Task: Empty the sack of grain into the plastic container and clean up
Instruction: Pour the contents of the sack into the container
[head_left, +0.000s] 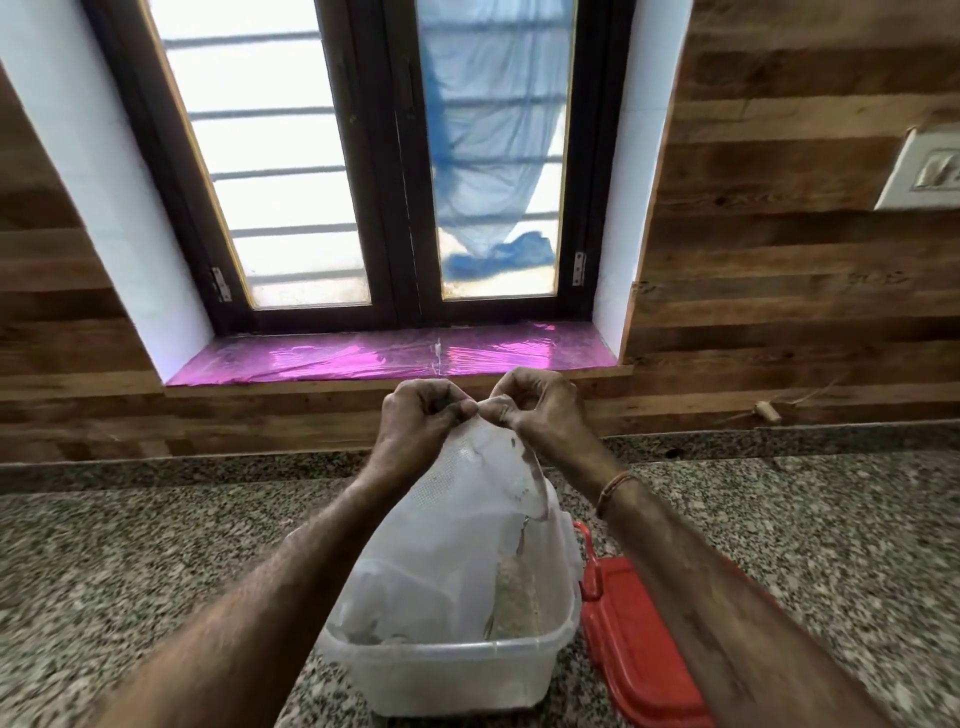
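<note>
Nearest the camera, a translucent plastic container (447, 670) is seen on the speckled granite counter (130, 561), with a red lid (639, 644) lying just beside it on the right; open counter is left free to the far left and far right, bounded at the far edge by a wood-panelled wall (779, 291) and a magenta-lined window sill (384, 353). Both the left hand (423, 415) and the right hand (535, 405) are closed in a tight pinch on the top of the white sack (457, 530), fingertips nearly touching. From that grip the sack is hung straight down into the container, grain visible through it low on the right.
</note>
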